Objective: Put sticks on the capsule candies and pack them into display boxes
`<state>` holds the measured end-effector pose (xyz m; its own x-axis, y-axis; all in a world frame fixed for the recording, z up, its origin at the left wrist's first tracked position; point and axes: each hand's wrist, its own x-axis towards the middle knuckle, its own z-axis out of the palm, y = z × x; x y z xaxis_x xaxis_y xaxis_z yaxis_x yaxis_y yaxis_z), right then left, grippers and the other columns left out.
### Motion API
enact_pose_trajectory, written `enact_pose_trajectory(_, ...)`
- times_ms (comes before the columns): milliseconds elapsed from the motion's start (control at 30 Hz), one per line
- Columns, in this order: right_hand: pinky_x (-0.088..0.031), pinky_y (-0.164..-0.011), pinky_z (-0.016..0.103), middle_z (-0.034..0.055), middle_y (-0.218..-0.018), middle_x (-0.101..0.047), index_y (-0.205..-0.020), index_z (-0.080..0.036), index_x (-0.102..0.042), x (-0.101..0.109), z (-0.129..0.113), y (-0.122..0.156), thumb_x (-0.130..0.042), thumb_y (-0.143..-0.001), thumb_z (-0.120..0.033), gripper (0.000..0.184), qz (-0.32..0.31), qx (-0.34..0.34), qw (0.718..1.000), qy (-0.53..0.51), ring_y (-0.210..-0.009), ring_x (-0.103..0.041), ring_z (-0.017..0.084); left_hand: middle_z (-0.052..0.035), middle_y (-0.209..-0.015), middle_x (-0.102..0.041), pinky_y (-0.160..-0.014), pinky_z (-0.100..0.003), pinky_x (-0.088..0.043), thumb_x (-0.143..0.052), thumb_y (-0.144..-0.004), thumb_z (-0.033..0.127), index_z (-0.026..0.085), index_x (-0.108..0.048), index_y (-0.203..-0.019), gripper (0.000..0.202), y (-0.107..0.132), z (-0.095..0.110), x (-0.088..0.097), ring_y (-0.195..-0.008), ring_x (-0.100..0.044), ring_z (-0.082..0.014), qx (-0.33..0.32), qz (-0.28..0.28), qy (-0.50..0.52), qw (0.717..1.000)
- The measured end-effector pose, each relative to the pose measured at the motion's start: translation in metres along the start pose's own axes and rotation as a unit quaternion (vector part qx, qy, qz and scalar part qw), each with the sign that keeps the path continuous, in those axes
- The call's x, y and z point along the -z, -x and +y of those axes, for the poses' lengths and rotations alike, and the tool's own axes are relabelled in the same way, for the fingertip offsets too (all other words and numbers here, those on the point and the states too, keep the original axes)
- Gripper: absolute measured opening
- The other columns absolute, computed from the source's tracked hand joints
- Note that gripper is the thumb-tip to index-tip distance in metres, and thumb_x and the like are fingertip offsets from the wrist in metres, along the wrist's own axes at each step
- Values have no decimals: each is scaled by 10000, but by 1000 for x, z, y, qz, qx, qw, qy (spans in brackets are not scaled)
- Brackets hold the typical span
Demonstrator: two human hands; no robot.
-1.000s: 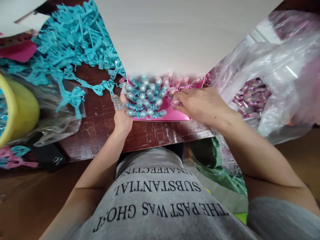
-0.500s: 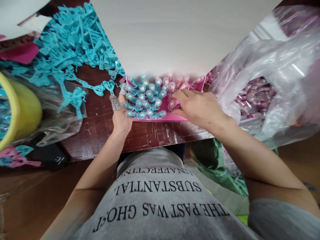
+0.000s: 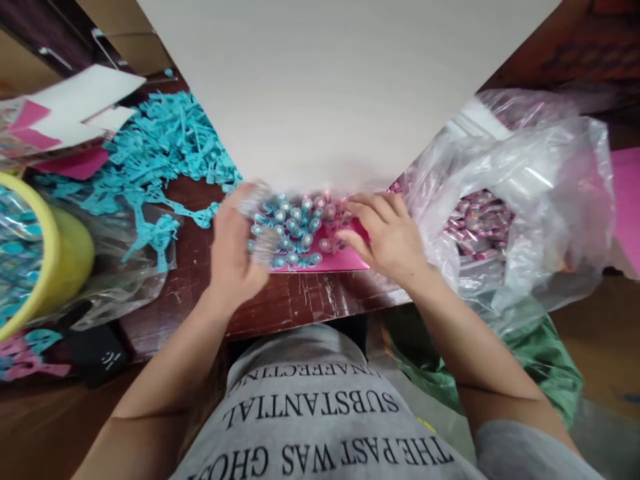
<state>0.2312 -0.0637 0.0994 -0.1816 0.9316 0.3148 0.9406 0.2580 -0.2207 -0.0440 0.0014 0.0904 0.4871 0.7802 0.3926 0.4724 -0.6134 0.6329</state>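
A pink box (image 3: 345,261) sits on the table with its large white lid (image 3: 345,80) raised behind it. Rows of small blue pieces with clear domed tops (image 3: 294,227) stand in its left and middle part. Similar pink pieces (image 3: 327,212) are packed toward the back and right. My left hand (image 3: 235,243), smeared by motion, has grey wraps on its fingertips; thumb and fingers are spread over the box's left side, at the blue pieces. On the right, my right hand (image 3: 393,233) reaches in at the pink pieces, thumb apart from the fingers, with nothing visibly gripped.
Blue plastic parts (image 3: 175,143) lie heaped at the left. A yellow bucket (image 3: 70,250) of blue pieces stands nearer, beside a black object (image 3: 97,353). At the right, a clear plastic bag (image 3: 545,193) holds many pink pieces. The table edge (image 3: 300,313) runs before my body.
My left hand has moved from the box's outer left side up over the blue pieces. My right hand's fingers have spread and left the pink piece they were at. The view has tilted upward.
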Motion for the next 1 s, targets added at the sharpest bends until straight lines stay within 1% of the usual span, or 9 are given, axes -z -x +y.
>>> enact_pose_trajectory(100, -431, -1177, 528, 130, -1478, -704, -1484, -140, -661, -4, 7, -16, -386, -1123, -558, 618, -18, 20, 1000, -6, -1330, -571, 345, -106, -1476, -689, -1248, -558, -427, -577, -1009, 401, 239, -682, -1347, 388, -33, 26, -6, -1417, -596, -344, -80, -38, -94, 992)
enact_pose_trajectory(233, -458, -1156, 535, 101, -1421, -748, -1419, -142, -720, -4, 10, -9, -439, -1124, -506, 546, -9, 11, 999, -34, -1319, -583, 343, -125, -1113, -799, -1038, -530, -554, -523, -930, 205, 206, -741, -1063, 255, -72, 29, -26, -1109, -699, -337, -29, -63, -201, 977)
enact_pose_trajectory(333, -477, -1163, 540, 77, -1443, -740, -1436, -189, -711, -4, 11, 12, -463, -1121, -478, 494, 6, -1, 997, -77, -1344, -585, 324, -92, -996, -802, -975, -509, -567, -534, -905, 159, 228, -719, -933, 200, -84, 26, -39, -1055, -702, -321, -24, -112, -211, 971)
enact_pose_trajectory(467, -438, -1238, 573, 104, -1602, -614, -1584, -218, -564, -18, 12, 36, -451, -1123, -454, 530, 23, 0, 991, -133, -1464, -535, 308, -88, -1270, -782, -1095, -530, -524, -497, -900, 74, 223, -707, -1050, 298, -85, 34, -51, -1320, -647, -319, -40, -188, -175, 966)
enact_pose_trajectory(533, -391, -1288, 587, 131, -1698, -494, -1673, -241, -418, -33, 8, 44, -421, -1126, -471, 593, 75, -24, 981, -179, -1563, -454, 292, -103, -1336, -756, -1146, -542, -502, -471, -902, 56, 211, -697, -1088, 332, -83, 37, -53, -1379, -622, -318, -44, -203, -157, 965)
enact_pose_trajectory(667, -350, -1328, 601, 148, -1798, -279, -1752, -294, -118, -64, -12, 46, -250, -1138, -484, 656, 190, -130, 932, -278, -1673, -290, 271, -133, -1415, -715, -1197, -503, -508, -432, -894, 51, 174, -668, -1234, 432, -84, 32, -52, -1371, -640, -281, -44, -203, -103, 973)
enact_pose_trajectory(767, -325, -1346, 603, 130, -1821, -220, -1757, -312, 29, -74, -31, 34, -166, -1131, -481, 677, 175, -152, 929, -289, -1695, -227, 264, -120, -1457, -701, -1226, -488, -503, -431, -947, 112, 177, -652, -1327, 444, -86, 23, -51, -1395, -635, -265, -49, -198, -59, 977)
enact_pose_trajectory(867, -321, -1347, 608, 108, -1834, -191, -1752, -324, 112, -71, -41, 25, -161, -1128, -460, 695, 148, -141, 938, -281, -1702, -200, 261, -119, -1469, -704, -1226, -493, -510, -419, -989, 163, 180, -648, -1353, 431, -85, 23, -43, -1404, -642, -265, -54, -200, -51, 977)
enact_pose_trajectory(1000, -258, -1367, 638, 80, -1855, -97, -1753, -334, 117, -65, -37, 32, -282, -1122, -469, 759, 146, -119, 946, -265, -1718, -119, 284, -143, -1673, -529, -1334, -534, -367, -445, -1019, 208, 169, -606, -1411, 425, -64, 38, -22, -1588, -466, -284, -94, -197, -117, 969)
